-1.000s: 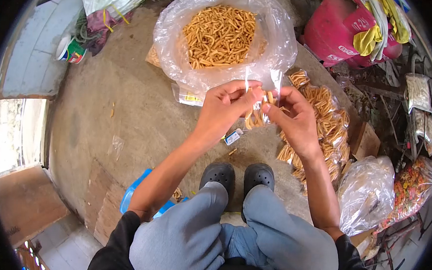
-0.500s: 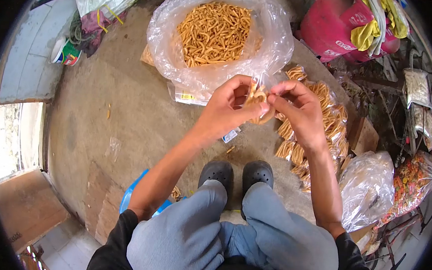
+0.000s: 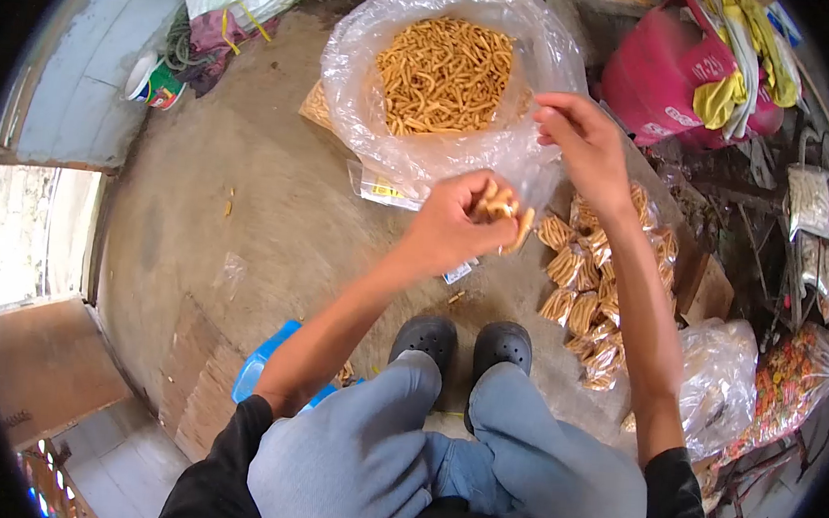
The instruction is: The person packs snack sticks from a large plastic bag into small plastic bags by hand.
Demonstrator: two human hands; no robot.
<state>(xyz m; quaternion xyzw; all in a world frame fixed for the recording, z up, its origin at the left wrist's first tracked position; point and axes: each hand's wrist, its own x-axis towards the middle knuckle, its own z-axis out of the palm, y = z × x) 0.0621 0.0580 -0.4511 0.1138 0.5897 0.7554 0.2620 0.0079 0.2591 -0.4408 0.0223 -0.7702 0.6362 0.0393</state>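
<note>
My left hand (image 3: 461, 226) is closed around a small clear bag of snack sticks (image 3: 499, 207). The curved brown sticks show between my fingers and at the bag's right side. My right hand (image 3: 587, 154) is raised above and to the right of it, in front of the big bag's edge. Its forefinger and thumb are curved and a little apart, and I see nothing between them. Beyond both hands stands a large clear plastic bag (image 3: 349, 94) with its mouth spread wide, holding a heap of loose snack sticks (image 3: 445, 76).
Several filled snack packets (image 3: 582, 312) lie on the floor below my right forearm. A pink bin (image 3: 649, 79) with cloths stands at upper right. Clear plastic (image 3: 716, 372) is bundled at right. A blue item (image 3: 261, 359) sits by my left forearm, a small tub (image 3: 155, 84) at upper left.
My right hand has left the small bag and moved up and right. My left hand still grips the bag, slightly lower now. The whole view has shifted a little.
</note>
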